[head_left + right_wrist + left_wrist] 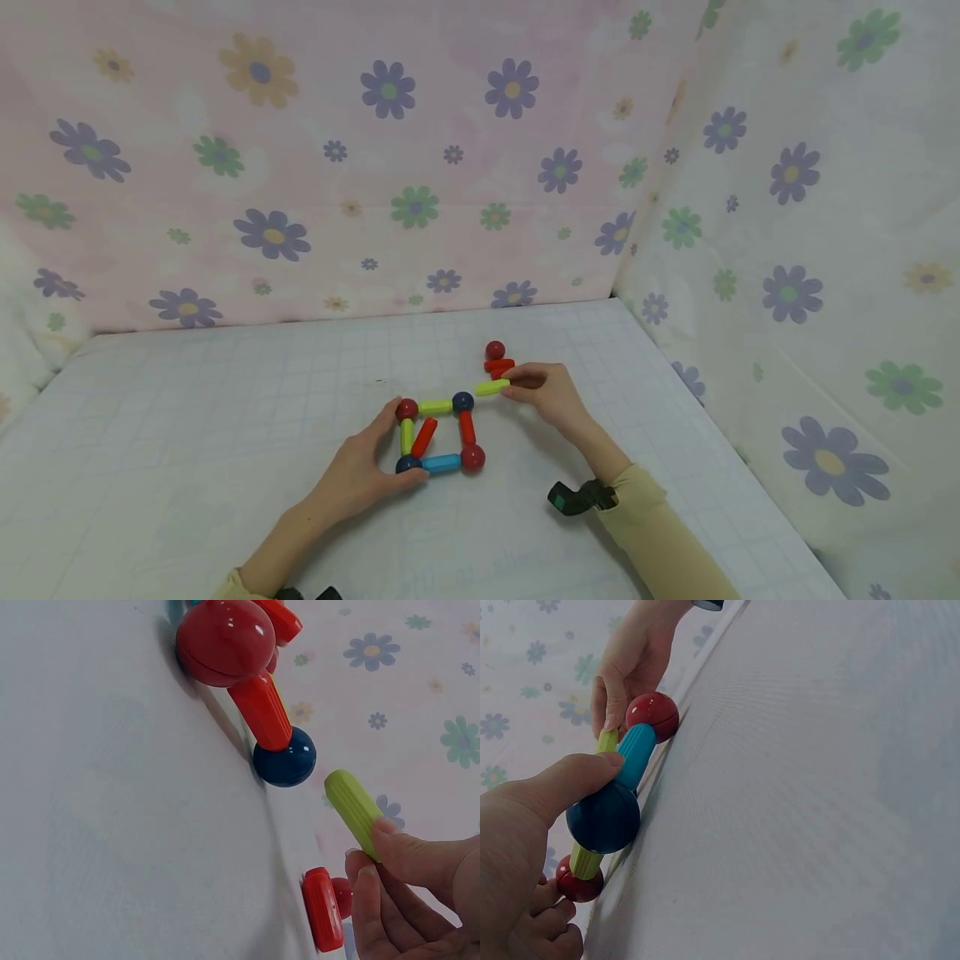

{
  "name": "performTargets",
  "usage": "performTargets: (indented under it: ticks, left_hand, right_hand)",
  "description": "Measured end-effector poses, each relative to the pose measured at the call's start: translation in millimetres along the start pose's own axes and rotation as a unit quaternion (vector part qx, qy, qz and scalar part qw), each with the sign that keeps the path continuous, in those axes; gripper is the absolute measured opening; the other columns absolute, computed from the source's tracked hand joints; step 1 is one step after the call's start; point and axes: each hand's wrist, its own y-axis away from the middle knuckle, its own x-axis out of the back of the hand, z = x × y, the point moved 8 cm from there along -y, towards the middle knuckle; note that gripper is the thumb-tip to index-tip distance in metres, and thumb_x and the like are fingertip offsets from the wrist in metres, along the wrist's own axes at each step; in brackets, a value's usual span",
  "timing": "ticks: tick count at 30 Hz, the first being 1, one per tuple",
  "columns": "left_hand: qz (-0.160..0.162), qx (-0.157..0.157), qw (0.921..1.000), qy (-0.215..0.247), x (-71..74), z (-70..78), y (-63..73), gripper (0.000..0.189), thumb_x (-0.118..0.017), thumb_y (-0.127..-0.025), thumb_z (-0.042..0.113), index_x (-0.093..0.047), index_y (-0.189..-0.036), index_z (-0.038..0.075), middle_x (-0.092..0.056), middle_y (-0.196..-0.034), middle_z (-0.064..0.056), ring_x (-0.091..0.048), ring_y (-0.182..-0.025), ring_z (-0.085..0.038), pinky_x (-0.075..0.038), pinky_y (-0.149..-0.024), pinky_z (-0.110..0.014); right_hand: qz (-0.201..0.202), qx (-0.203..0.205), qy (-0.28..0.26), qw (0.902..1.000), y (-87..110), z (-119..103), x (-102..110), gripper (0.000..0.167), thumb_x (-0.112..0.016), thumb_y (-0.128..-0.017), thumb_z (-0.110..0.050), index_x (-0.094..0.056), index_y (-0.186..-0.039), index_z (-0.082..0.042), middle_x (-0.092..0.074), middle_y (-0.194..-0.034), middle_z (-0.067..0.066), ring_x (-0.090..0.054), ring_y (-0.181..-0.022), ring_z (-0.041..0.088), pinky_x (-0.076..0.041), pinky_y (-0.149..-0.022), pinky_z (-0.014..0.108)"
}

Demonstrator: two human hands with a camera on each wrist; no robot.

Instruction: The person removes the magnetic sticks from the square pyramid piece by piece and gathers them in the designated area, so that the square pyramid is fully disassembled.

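A square of magnetic rods and balls lies on the table, with red balls (472,457) and dark blue balls (462,402) at alternate corners. Its sides are two yellow-green rods, a red rod (467,428) and a light blue rod (442,463). Another red rod (424,437) slants up from the near-left blue ball (604,817). My left hand (358,471) grips the square's left side, thumb by that blue ball and fingers at the far-left red ball (407,408). Between thumb and fingertips, my right hand (551,396) pinches a yellow-green magnetic rod (351,806), its free end apart from the far-right blue ball (285,757).
Behind the right hand, loose red rods (498,365) and a red ball (495,350) lie on the white table (225,400). Flowered cloth (322,183) stands along the back and the right side.
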Motion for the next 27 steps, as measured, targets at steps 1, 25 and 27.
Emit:
performTargets:
  ticks: [1, 25, 27]
  left_hand:
    - [0.0, -0.001, 1.0, 0.0, 0.1, 0.2, 0.0, 0.108, -0.083, -0.074, 0.054, -0.026, -0.159, 0.018, -0.037, -0.16, -0.008, -0.036, -0.147, -0.033, -0.042, -0.109, -0.057]
    - [0.002, -0.002, 1.0, 0.0, 0.1, 0.9, 0.3, 0.108, -0.083, -0.074, 0.053, -0.026, -0.159, 0.017, -0.037, -0.16, -0.008, -0.035, -0.147, -0.033, -0.041, -0.11, -0.057]
    - [0.001, -0.003, 1.0, 0.0, 0.4, 1.0, 0.4, 0.108, -0.083, -0.075, 0.053, -0.026, -0.159, 0.017, -0.036, -0.16, -0.008, -0.035, -0.147, -0.033, -0.041, -0.11, -0.057]
  right_hand:
    - [0.004, -0.001, 0.002, 1.0, -0.5, 1.2, 1.9, 0.029, -0.078, -0.086, -0.012, -0.074, -0.114, -0.005, -0.073, -0.113, 0.008, -0.069, -0.1, 0.021, -0.057, -0.092, 0.03]
    - [0.069, -0.038, 0.047, 0.9958, -3.7, 23.0, 22.5, 0.025, -0.077, -0.088, -0.015, -0.075, -0.113, -0.009, -0.072, -0.115, 0.01, -0.067, -0.102, 0.024, -0.057, -0.093, 0.037]
    - [0.072, -0.033, 0.056, 0.9953, -4.3, 23.9, 22.8, 0.025, -0.077, -0.088, -0.015, -0.075, -0.112, -0.009, -0.072, -0.114, 0.01, -0.067, -0.102, 0.024, -0.057, -0.093, 0.038]
